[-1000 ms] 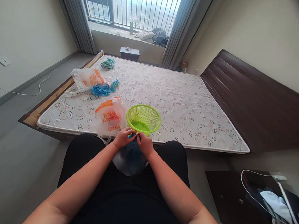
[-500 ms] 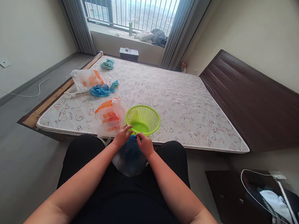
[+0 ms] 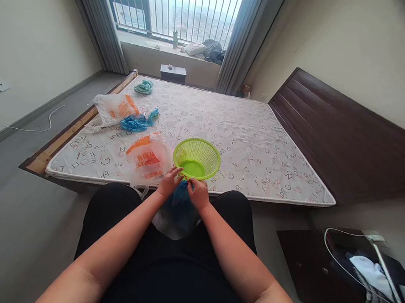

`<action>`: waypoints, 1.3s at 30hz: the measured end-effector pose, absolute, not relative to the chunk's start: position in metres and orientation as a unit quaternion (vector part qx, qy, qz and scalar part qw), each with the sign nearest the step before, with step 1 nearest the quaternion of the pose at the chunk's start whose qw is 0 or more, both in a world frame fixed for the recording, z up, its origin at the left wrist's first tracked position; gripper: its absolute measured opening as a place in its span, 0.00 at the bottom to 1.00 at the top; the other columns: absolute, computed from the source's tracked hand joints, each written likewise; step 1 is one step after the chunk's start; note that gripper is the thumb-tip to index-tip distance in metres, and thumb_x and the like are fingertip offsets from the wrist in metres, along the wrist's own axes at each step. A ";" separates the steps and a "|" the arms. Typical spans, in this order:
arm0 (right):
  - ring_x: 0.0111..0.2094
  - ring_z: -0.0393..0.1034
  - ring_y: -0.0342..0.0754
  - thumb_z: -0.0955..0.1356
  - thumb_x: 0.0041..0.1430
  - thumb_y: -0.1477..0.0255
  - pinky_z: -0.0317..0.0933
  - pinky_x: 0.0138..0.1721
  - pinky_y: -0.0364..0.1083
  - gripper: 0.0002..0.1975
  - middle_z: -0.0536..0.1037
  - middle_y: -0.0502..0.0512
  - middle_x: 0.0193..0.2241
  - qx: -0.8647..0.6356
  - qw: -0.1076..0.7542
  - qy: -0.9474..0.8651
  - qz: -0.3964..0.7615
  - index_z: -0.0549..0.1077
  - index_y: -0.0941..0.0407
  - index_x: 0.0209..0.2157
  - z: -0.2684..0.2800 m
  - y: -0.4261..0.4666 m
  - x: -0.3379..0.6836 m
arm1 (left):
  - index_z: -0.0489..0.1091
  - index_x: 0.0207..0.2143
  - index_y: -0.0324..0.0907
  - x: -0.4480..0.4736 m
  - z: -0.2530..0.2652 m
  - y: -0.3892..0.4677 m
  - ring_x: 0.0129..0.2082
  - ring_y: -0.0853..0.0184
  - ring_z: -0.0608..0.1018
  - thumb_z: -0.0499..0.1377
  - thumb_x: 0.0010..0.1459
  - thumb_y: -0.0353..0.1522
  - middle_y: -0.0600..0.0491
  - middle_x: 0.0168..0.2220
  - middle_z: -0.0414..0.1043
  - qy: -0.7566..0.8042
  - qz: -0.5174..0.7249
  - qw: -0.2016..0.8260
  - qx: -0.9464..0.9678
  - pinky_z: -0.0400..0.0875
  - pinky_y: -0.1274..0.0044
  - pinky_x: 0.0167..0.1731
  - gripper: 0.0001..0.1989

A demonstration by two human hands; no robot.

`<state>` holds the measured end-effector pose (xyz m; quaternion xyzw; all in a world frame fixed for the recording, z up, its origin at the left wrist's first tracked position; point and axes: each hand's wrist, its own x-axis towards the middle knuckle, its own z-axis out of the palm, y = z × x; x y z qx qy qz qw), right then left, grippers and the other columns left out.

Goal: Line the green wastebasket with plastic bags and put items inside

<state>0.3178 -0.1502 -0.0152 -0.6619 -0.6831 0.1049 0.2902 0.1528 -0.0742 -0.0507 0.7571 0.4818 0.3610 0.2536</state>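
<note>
In the head view, between the knees [image 3: 235, 213], a blue bag [image 3: 180, 214] with neck up, just before the basket [image 3: 204, 154] on the bed [image 3: 250, 150]. Pinching at the gathered neck with the fingers of the right hand [image 3: 198, 193]; up at the red tie [image 3: 186, 178] with those of the left hand [image 3: 168, 183], thumb and forefinger near each other, but cannot tell whether gripping. Probably light, soft and slippery, easy to tear. Best held by the bunched neck, never by the thin side.

Bare forearms [image 3: 124, 242] angle inward, left hand [image 3: 169, 182] and right hand [image 3: 198, 192] close together with fingers [image 3: 177, 171] bent.
</note>
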 end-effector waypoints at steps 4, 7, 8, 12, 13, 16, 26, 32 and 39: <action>0.42 0.73 0.53 0.64 0.65 0.72 0.57 0.51 0.50 0.09 0.81 0.56 0.37 -0.668 0.320 -0.663 0.111 0.76 0.55 0.40 -0.021 -0.142 0.327 | 0.66 0.61 0.48 0.163 -0.051 -0.067 0.59 0.57 0.72 0.60 0.61 0.32 0.44 0.61 0.65 0.482 0.350 0.268 0.757 0.73 0.65 0.54 0.25; 0.42 0.73 0.54 0.64 0.63 0.72 0.59 0.49 0.51 0.08 0.81 0.56 0.37 -0.672 0.349 -0.639 0.137 0.75 0.55 0.39 -0.027 -0.139 0.331 | 0.63 0.63 0.47 0.165 -0.049 -0.066 0.57 0.58 0.74 0.60 0.60 0.32 0.43 0.61 0.65 0.469 0.364 0.280 0.754 0.74 0.66 0.51 0.28; 0.41 0.73 0.53 0.63 0.63 0.72 0.60 0.47 0.50 0.08 0.80 0.56 0.37 -0.672 0.362 -0.628 0.152 0.74 0.55 0.38 -0.029 -0.139 0.331 | 0.63 0.63 0.47 0.165 -0.048 -0.068 0.55 0.59 0.75 0.60 0.61 0.32 0.43 0.60 0.66 0.462 0.374 0.284 0.753 0.74 0.66 0.50 0.28; 0.37 0.73 0.51 0.63 0.61 0.69 0.63 0.42 0.48 0.08 0.78 0.54 0.33 -0.657 0.417 -0.590 0.213 0.73 0.55 0.36 -0.029 -0.140 0.329 | 0.68 0.56 0.44 0.161 -0.039 -0.081 0.44 0.63 0.78 0.58 0.62 0.32 0.46 0.47 0.73 0.484 0.430 0.268 0.714 0.76 0.69 0.44 0.19; 0.36 0.73 0.51 0.63 0.60 0.68 0.64 0.42 0.48 0.08 0.78 0.54 0.33 -0.652 0.427 -0.586 0.221 0.72 0.55 0.36 -0.027 -0.141 0.329 | 0.70 0.52 0.43 0.160 -0.034 -0.085 0.41 0.64 0.78 0.59 0.62 0.33 0.47 0.42 0.74 0.493 0.438 0.259 0.706 0.76 0.70 0.42 0.15; 0.36 0.73 0.50 0.64 0.61 0.66 0.64 0.42 0.48 0.09 0.78 0.54 0.32 -0.632 0.452 -0.585 0.233 0.72 0.55 0.36 -0.020 -0.142 0.326 | 0.73 0.43 0.43 0.161 -0.019 -0.094 0.40 0.64 0.78 0.59 0.63 0.35 0.49 0.39 0.74 0.466 0.423 0.257 0.733 0.75 0.71 0.43 0.08; 0.38 0.73 0.50 0.64 0.61 0.65 0.66 0.43 0.49 0.09 0.79 0.56 0.34 -0.596 0.460 -0.618 0.227 0.73 0.54 0.36 -0.016 -0.142 0.326 | 0.75 0.44 0.44 0.161 -0.010 -0.104 0.45 0.63 0.79 0.61 0.63 0.32 0.50 0.42 0.78 0.375 0.394 0.224 0.809 0.74 0.70 0.49 0.07; 0.39 0.72 0.51 0.63 0.62 0.67 0.66 0.44 0.50 0.09 0.78 0.56 0.35 -0.589 0.435 -0.649 0.204 0.73 0.54 0.35 -0.019 -0.142 0.327 | 0.76 0.40 0.44 0.163 -0.012 -0.106 0.40 0.62 0.81 0.60 0.63 0.30 0.49 0.38 0.80 0.381 0.369 0.164 0.832 0.75 0.70 0.45 0.06; 0.38 0.71 0.52 0.63 0.62 0.67 0.65 0.44 0.50 0.09 0.78 0.57 0.34 -0.595 0.415 -0.662 0.188 0.73 0.55 0.35 -0.021 -0.144 0.326 | 0.76 0.41 0.42 0.157 -0.020 -0.100 0.40 0.62 0.80 0.59 0.65 0.31 0.47 0.39 0.80 0.352 0.339 0.119 0.864 0.75 0.69 0.44 0.06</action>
